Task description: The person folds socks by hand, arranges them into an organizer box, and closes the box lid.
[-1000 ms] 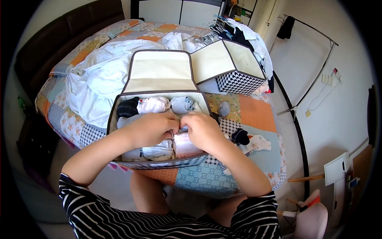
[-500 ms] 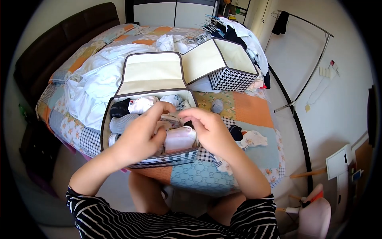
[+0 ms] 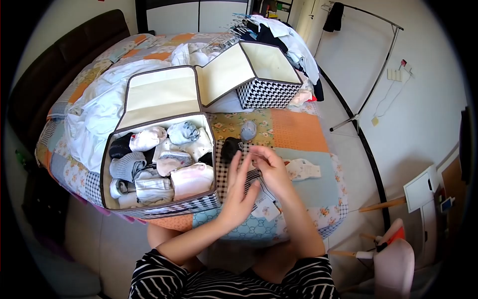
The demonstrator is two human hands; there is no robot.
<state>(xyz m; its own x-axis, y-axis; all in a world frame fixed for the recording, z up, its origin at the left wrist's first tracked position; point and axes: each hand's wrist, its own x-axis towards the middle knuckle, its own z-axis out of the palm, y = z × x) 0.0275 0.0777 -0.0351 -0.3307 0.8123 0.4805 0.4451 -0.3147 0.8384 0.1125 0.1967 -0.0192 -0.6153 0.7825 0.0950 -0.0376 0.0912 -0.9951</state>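
My left hand (image 3: 241,189) hovers over the bed just right of the sock-filled storage box (image 3: 161,210), fingers stretched and apart. Close beside it, my right hand (image 3: 271,168) has loosely bent fingers, with nothing visible in them. A rolled black sock (image 3: 231,149) lies at the left fingertips, and a grey rolled sock (image 3: 248,130) sits farther back. Beneath the hands are striped and white socks (image 3: 266,207), partly covered. A white patterned sock (image 3: 302,170) lies to the right. Inside the box, rolled socks include a pale pink one (image 3: 193,180) and a grey one (image 3: 128,167).
A second houndstooth box (image 3: 269,93) stands behind with its lid open. White bedding (image 3: 102,107) lies left, and clothes on hangers (image 3: 279,32) are heaped at the back. A metal rack (image 3: 371,92) and a pink chair (image 3: 394,261) stand right of the bed.
Both hands have moved right, from above the box to over the loose socks on the bed. The box's contents are now uncovered. The view has shifted too.
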